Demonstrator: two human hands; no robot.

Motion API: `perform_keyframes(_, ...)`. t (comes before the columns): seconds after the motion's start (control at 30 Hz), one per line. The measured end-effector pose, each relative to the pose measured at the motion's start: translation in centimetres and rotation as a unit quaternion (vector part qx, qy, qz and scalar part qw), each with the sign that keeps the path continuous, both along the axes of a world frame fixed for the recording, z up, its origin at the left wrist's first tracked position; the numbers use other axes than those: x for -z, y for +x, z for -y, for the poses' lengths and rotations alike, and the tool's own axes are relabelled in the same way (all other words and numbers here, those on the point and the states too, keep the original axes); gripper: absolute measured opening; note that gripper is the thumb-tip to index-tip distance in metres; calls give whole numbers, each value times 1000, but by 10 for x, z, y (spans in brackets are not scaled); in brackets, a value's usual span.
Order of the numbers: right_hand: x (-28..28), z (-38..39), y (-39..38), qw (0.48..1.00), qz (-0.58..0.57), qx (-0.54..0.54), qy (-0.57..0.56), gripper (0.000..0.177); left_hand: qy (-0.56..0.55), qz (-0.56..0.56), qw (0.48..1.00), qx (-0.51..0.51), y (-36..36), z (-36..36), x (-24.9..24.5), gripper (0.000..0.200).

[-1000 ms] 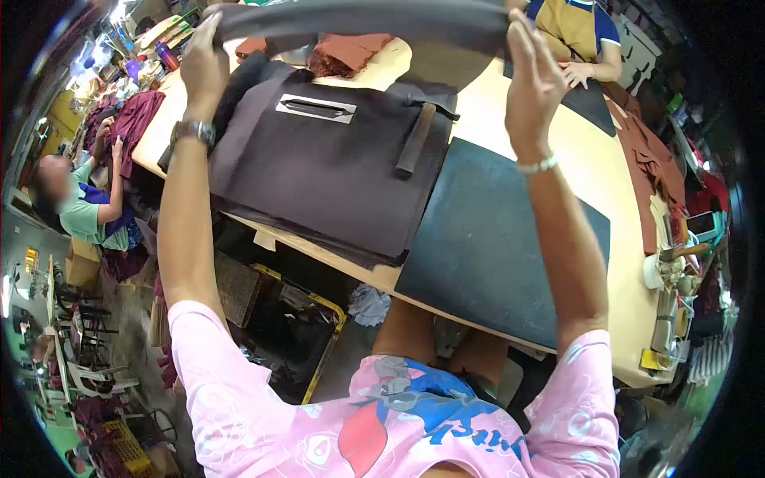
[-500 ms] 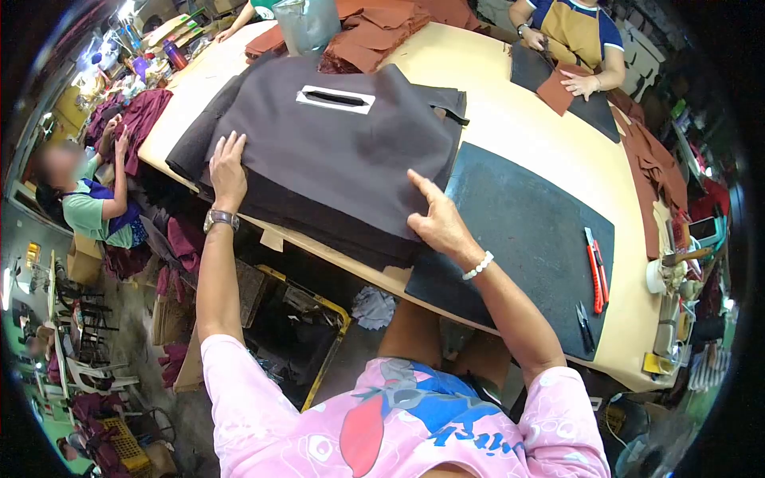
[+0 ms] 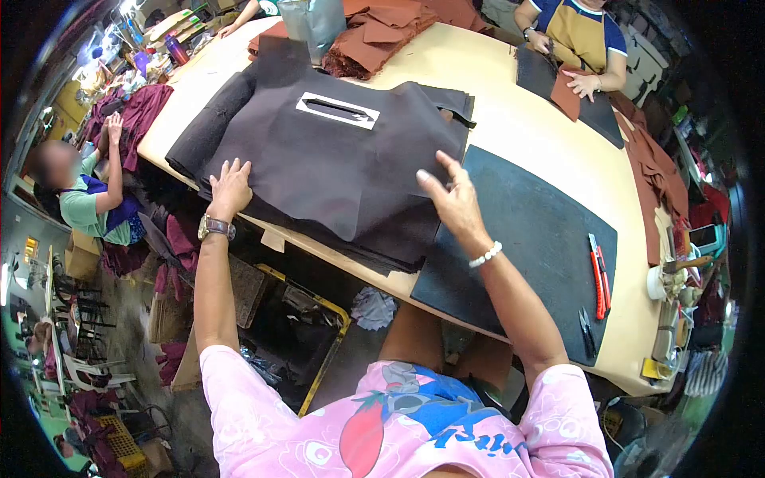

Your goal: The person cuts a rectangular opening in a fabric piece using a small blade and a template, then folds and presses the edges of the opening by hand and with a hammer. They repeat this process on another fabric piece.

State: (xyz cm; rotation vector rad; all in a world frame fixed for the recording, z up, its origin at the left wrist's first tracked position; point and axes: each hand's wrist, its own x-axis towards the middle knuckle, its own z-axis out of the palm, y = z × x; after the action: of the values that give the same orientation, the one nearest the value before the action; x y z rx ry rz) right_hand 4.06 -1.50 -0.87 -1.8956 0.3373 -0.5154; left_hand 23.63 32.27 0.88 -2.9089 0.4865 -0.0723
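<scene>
A large dark grey sheet (image 3: 319,159) lies over a stack of black material on the table. On its upper part is a white rectangular piece (image 3: 337,111) with a long dark slot. My left hand (image 3: 230,188) rests with spread fingers on the left edge of the sheet. Over the sheet's right edge, beside the black mat (image 3: 518,239), is my right hand (image 3: 457,199), thumb and fingers apart and holding nothing. A black roll (image 3: 209,127) lies along the left side of the sheet.
Red-handled cutters (image 3: 599,275) and black-handled snips (image 3: 587,333) lie on the mat's right side. Behind the sheet stand a grey container (image 3: 316,28) and reddish-brown pieces (image 3: 382,36). One person works at the back right, another stands at the left, and a third person's arm shows at the top.
My right hand has lifted and moved slightly right and up. The sheet's far edge has changed shape, with a flap now raised near the container. My left hand has shifted slightly.
</scene>
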Motion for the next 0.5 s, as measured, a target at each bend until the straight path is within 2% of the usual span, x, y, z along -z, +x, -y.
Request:
perform_keyframes(0.03, 3, 7, 8, 999, -3, 17, 32, 64, 26, -34, 999, -29, 0, 7, -9, 46)
perform_keyframes(0.07, 7, 14, 17, 998, 20, 24, 55, 62, 44, -52, 998, -10, 2, 15, -21, 47)
perform_keyframes(0.17, -7, 19, 25, 994, -7, 18, 107, 54, -57, -2, 995, 86, 10, 57, -33, 50)
perform_keyframes(0.23, -5, 24, 36, 997, -7, 6, 72, 50, -124, 24, 984, 124, 9, 104, -30, 52)
perform_keyframes(0.3, -7, 28, 47, 1000, 5, -1, 13, 49, -171, 31, 974, 145, 9, 145, -24, 57)
perform_keyframes(0.37, -11, 20, 61, 997, 29, -2, -68, 52, -206, 63, 968, 133, 26, 177, 4, 61)
perform_keyframes(0.43, -39, -3, 59, 981, 64, -25, -182, 61, -197, 65, 973, 96, 38, 194, 16, 61)
perform_keyframes(0.47, -44, -10, 57, 962, 133, -66, -229, 64, -207, 65, 973, 74, 44, 197, 22, 62)
perform_keyframes(0.5, -53, -15, 53, 952, 123, -92, -264, 67, -216, 65, 973, 51, 50, 198, 27, 62)
